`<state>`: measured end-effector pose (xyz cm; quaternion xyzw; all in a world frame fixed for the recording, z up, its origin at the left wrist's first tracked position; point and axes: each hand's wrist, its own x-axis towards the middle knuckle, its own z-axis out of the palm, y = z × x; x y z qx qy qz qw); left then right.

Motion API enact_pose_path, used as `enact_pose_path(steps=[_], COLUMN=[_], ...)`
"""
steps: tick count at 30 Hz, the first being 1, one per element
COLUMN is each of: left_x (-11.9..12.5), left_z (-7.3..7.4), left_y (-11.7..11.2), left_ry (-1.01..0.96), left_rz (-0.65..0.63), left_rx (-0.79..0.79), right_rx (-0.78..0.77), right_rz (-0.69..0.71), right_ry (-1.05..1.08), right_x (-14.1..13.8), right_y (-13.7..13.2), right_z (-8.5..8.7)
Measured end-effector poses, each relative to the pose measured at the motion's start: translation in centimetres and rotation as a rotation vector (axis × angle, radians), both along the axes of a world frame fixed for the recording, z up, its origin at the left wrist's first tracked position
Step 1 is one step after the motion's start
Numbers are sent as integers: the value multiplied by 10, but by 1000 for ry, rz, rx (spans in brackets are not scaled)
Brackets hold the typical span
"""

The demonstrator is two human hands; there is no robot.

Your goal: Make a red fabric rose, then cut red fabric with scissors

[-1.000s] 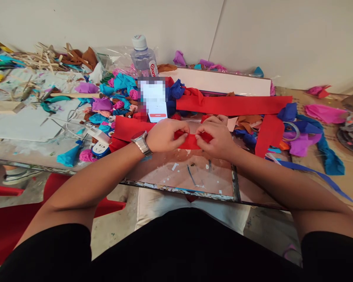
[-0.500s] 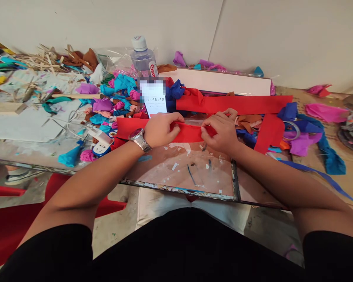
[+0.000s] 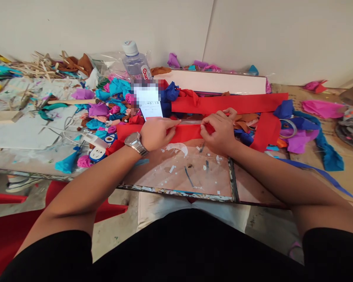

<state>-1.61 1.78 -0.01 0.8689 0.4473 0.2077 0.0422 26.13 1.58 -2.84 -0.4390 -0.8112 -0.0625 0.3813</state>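
Note:
A red crepe paper strip (image 3: 186, 134) stretches between my hands above the table's near part. My left hand (image 3: 156, 134), with a metal watch at the wrist, pinches the strip's upper edge between thumb and forefinger. At the strip's right end, my right hand (image 3: 219, 131) is closed on the same edge, thumb against fingertips. Along that edge runs a narrow fold. Behind my hands lies another long red strip (image 3: 229, 103). A phone (image 3: 150, 102) showing a timer leans just beyond my left hand.
A water bottle (image 3: 135, 62) stands behind the phone. Crumpled coloured paper pieces (image 3: 98, 109) and a power strip (image 3: 97, 152) lie to the left. On the right are a roll of tape (image 3: 288, 128) and blue paper (image 3: 331, 156). A red chair (image 3: 55, 196) is below the table.
My left hand has straightened its forefinger along the strip's upper edge. My right hand keeps its pinch almost unchanged. The whole view has shifted slightly.

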Motion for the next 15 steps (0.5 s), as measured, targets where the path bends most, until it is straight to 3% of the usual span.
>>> enact_pose_path(steps=[10,15], left_x=[4,7], left_z=[5,5], left_y=[-9,-12], left_ry=[-53,-23], left_rz=[-147,-131], left_rx=[-72,-61], right_rx=[-40,-39], right_rz=[135,152], right_ry=[-64,-86], right_x=[-3,-2], right_y=[-9,-9], right_z=[1,1])
